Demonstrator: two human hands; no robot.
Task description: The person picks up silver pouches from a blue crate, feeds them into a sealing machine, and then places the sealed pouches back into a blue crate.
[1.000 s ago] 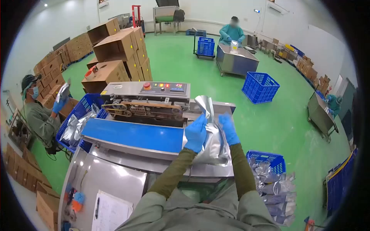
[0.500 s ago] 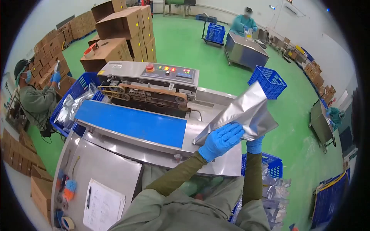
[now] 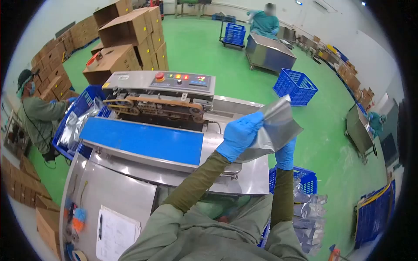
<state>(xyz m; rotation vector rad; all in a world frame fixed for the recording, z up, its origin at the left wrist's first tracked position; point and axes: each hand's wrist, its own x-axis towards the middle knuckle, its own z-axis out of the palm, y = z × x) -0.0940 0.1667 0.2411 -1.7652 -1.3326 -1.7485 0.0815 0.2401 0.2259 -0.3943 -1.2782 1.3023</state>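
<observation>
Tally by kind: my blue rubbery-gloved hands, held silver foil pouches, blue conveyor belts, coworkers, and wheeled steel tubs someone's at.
Gloved hands: 2
Held foil pouch: 1
Blue belt: 1
Coworkers: 3
Steel tubs: 2
Total: 9

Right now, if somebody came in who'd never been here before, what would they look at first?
Probably the shiny silver bag in front, pinched by the blue-gloved left hand, with the right hand at its lower edge. Then the bright blue belt along the front of the metal machine, which has a red button on top. Behind it spreads a very green floor.
</observation>
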